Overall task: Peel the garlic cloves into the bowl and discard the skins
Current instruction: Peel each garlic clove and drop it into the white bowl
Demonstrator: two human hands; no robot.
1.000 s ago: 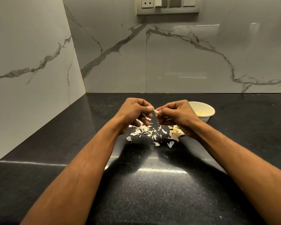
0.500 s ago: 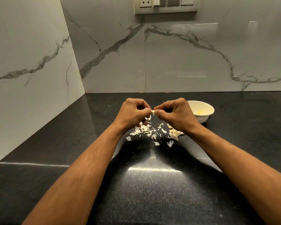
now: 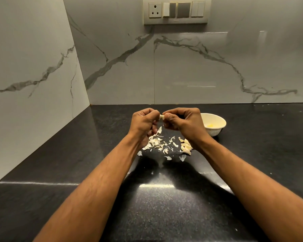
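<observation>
Garlic clove point(image 3: 162, 117) was pinched between the two hands, raised above the bench point(image 3: 77, 172) and only a small pale end of it showed in the gap between the fingertips. Left hand point(image 3: 143, 124) was curled closed on one end of the clove, and right hand point(image 3: 184, 125) was curled closed on the other, both with knuckles turned toward the camera. Whether skin remained on the clove could not be told, since the fingers hid most of it.

Loose skins point(image 3: 156, 143) lay scattered on the bench directly beneath the hands, none yet discarded. Unpeeled or part-peeled cloves point(image 3: 185, 146) sat in a small heap just right of the skins, near the right wrist. Bowl point(image 3: 215, 132) stood on the bench behind and to the right of the right hand, apart from the heap, with something yellowish point(image 3: 210, 125) visible inside.

Judged from this arrangement, the step in hand was stripping the skin from the held clove. Good practice would be to anchor the clove with one hand and let the other thumbnail lift the papery edge at the root end, pulling along the length rather than across it. Keeping the hands over the existing litter would confine the falling skin to one patch for a single sweep later. A short reach rightward would then drop the clean clove into the bowl.
</observation>
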